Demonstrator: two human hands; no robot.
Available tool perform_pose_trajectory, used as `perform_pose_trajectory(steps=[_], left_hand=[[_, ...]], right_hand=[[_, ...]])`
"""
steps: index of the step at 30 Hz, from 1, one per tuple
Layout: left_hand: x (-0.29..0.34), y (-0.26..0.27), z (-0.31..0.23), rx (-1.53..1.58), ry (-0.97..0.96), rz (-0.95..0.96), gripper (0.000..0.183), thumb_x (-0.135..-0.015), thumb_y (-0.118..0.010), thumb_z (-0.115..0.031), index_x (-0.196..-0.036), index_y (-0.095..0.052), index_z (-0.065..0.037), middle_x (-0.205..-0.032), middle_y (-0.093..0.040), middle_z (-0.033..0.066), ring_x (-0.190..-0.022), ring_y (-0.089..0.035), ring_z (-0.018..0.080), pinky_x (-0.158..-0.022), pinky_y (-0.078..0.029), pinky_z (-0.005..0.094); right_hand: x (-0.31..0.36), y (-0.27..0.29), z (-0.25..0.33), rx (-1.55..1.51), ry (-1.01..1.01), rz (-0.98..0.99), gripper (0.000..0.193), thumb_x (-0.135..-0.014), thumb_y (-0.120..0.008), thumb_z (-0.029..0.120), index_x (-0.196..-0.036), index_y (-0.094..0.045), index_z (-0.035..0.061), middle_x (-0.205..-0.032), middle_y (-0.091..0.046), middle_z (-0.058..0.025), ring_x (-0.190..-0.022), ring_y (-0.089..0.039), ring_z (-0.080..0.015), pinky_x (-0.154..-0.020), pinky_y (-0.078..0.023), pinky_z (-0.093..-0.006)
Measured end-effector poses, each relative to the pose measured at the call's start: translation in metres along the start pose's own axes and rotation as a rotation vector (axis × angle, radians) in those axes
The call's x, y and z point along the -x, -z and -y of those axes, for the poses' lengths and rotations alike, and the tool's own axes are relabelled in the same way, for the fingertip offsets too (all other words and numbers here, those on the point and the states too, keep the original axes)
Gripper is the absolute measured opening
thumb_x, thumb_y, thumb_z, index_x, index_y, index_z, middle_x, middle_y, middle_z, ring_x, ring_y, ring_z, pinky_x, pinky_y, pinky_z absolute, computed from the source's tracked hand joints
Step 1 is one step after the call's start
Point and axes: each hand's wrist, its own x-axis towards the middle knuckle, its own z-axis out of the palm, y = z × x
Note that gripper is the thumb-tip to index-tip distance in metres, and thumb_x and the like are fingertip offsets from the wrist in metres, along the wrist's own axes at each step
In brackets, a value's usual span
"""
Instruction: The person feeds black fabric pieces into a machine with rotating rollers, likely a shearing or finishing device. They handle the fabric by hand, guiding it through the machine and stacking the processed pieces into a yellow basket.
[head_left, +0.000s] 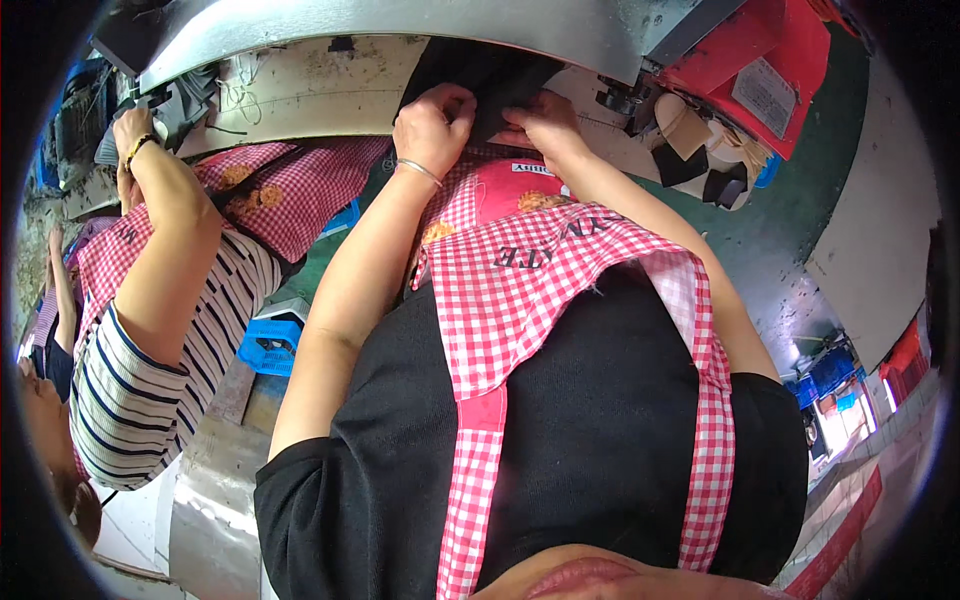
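Note:
A piece of black cloth (482,78) lies over the near edge of the pale worktop (330,92) and runs back under a curved grey metal cover (400,18). My left hand (432,128), with a thin bracelet at its wrist, is closed in a pinch on the cloth's left side. My right hand (548,126) grips the cloth's near right part between thumb and fingers. The two hands are a short way apart, at about the same height. Just below them hangs my red checked apron (520,290). The fingertips are partly hidden by the cloth and the knuckles.
To the left, a co-worker in a striped shirt (150,400) works at the same bench beside dark cloth pieces (190,105). At the right stands a red box (750,70), with cut pieces (690,130) below it. A blue plastic basket (268,345) stands at lower left.

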Motion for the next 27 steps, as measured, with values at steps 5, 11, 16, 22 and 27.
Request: perform_pose_trajectory(steps=[5, 11, 16, 22, 27], left_hand=[[0.01, 0.002, -0.006, -0.086, -0.146, 0.053, 0.013, -0.087, -0.075, -0.024, -0.096, -0.08, -0.017, -0.085, -0.073, 0.0075, -0.071, -0.071, 0.0264, -0.065, -0.056, 0.037], [0.013, 0.003, -0.008, -0.002, -0.244, -0.029, 0.014, -0.087, -0.074, -0.017, -0.101, -0.077, -0.014, -0.088, -0.069, 0.0092, -0.078, -0.07, 0.0286, -0.068, -0.055, 0.0404], [-0.006, 0.006, 0.007, 0.015, -0.134, -0.173, 0.018, -0.086, -0.078, -0.015, -0.103, -0.073, -0.011, -0.082, -0.069, 0.0101, -0.071, -0.069, 0.0294, -0.065, -0.055, 0.041], [-0.023, 0.002, 0.031, 0.133, -0.042, -0.016, 0.025, -0.083, -0.085, -0.016, -0.104, -0.076, -0.006, -0.08, -0.075, 0.0068, -0.069, -0.069, 0.0125, -0.063, -0.055, 0.0283], [-0.019, 0.002, 0.027, 0.217, -0.014, 0.037, 0.028, -0.082, -0.087, -0.016, -0.105, -0.075, -0.005, -0.082, -0.076, 0.0071, -0.071, -0.071, 0.0118, -0.066, -0.057, 0.0267]], right_hand=[[0.018, -0.011, 0.027, 0.016, -0.056, -0.032, 0.023, -0.091, -0.074, 0.003, -0.109, -0.061, -0.0057, -0.104, -0.068, -0.0162, -0.089, -0.072, -0.0276, -0.08, -0.068, -0.0418], [-0.011, -0.006, 0.007, 0.145, -0.007, -0.068, 0.022, -0.092, -0.074, 0.006, -0.11, -0.066, -0.0037, -0.104, -0.071, -0.0157, -0.088, -0.074, -0.0272, -0.073, -0.069, -0.0398], [-0.005, -0.005, 0.009, 0.134, 0.026, -0.03, 0.031, -0.089, -0.078, 0.009, -0.115, -0.068, -0.005, -0.107, -0.072, -0.0167, -0.086, -0.075, -0.028, -0.063, -0.069, -0.0371], [-0.017, -0.002, -0.003, 0.175, 0.081, -0.016, 0.035, -0.086, -0.081, 0.012, -0.113, -0.069, -0.007, -0.106, -0.074, -0.0167, -0.085, -0.077, -0.027, -0.059, -0.068, -0.036], [-0.01, -0.003, 0.002, 0.271, 0.089, -0.052, 0.033, -0.085, -0.081, 0.013, -0.112, -0.071, -0.0045, -0.105, -0.076, -0.0154, -0.084, -0.077, -0.0248, -0.06, -0.068, -0.0353]])
